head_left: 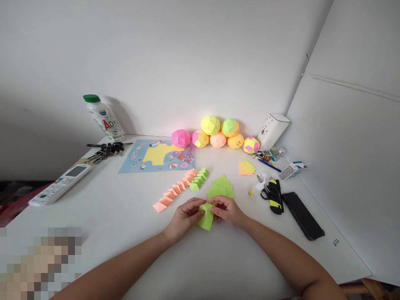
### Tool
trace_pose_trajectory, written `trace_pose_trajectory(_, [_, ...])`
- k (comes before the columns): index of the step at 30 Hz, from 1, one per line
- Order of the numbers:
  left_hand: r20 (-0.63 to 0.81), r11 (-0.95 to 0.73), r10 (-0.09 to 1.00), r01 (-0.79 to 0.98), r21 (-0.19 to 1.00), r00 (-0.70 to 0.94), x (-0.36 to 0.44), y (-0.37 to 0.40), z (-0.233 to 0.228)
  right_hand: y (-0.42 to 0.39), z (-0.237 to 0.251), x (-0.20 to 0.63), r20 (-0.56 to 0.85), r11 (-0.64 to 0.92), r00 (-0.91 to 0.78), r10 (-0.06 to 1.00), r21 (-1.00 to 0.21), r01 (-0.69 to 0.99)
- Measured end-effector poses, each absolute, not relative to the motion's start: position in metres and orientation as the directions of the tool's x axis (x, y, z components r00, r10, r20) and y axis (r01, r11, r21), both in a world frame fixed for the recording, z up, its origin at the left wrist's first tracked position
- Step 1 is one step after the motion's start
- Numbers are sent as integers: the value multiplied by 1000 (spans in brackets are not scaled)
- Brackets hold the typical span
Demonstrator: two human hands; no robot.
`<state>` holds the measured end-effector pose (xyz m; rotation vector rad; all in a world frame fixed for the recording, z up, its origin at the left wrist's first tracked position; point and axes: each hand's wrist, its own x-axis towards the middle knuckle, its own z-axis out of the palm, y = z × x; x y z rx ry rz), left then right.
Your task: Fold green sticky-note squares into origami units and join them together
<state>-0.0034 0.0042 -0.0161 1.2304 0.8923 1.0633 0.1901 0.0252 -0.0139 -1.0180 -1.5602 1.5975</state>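
Observation:
Both my hands pinch one green paper square [206,220] low over the white table [125,216]. My left hand [186,216] grips its left side and my right hand [227,210] grips its top right, fingertips almost meeting. Just beyond my hands lies a small stack of green paper sheets [221,187]. To the left of it runs a slanted row of folded paper pieces [183,186], orange at the near end and green at the far end.
Several paper polyhedron balls [215,133] line the wall. A colourful sheet [159,156], keys [104,151], a remote [61,185] and a bottle [103,117] lie at the left. Scissors [273,195], a phone [302,215], pens [268,162], a white box [273,131] and orange-yellow notes [246,167] sit at the right.

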Motion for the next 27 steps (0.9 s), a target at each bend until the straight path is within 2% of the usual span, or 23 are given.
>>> trace_pose_trajectory(13, [-9,61,952,-162,985,306,-2,4,-14,24,-15,190,-88,-76,-496,864,-996,45])
trace_pose_trajectory(27, [24,7,960,-110,994,279,-1,5,-18,21,-11,189,-48,-18,-486,873,-998,67])
